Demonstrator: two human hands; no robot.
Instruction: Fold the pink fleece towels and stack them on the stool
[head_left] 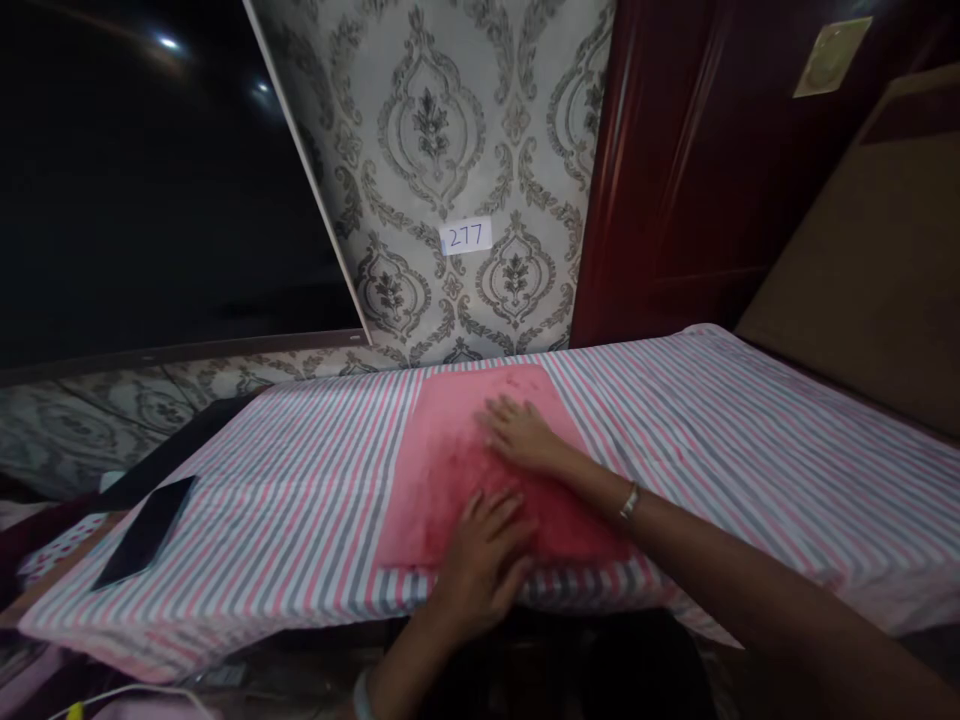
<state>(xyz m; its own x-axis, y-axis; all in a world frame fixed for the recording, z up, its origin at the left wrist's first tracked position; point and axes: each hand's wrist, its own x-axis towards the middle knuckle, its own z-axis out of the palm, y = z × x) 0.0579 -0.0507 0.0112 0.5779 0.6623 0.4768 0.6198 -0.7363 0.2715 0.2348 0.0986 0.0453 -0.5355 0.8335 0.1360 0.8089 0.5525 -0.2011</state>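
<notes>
A pink-red folded cloth (450,430) lies flat on the striped table cover (307,480), its near end reaching the front edge. My right hand (521,435) rests palm down on the cloth's middle, with the fingers spread toward its far end. Nearer to me, my left hand (487,555) is on the cloth close to its front edge, fingers stretched out and slightly blurred. Neither hand grips anything. Part of the cloth's right side is hidden under my right forearm.
A dark phone (146,530) lies at the left of the table. Behind it stands a large black screen (165,190). A patterned wall with a paper label (466,236) is at the back. A brown cardboard panel (870,250) leans at the right, beside a dark red door (675,180).
</notes>
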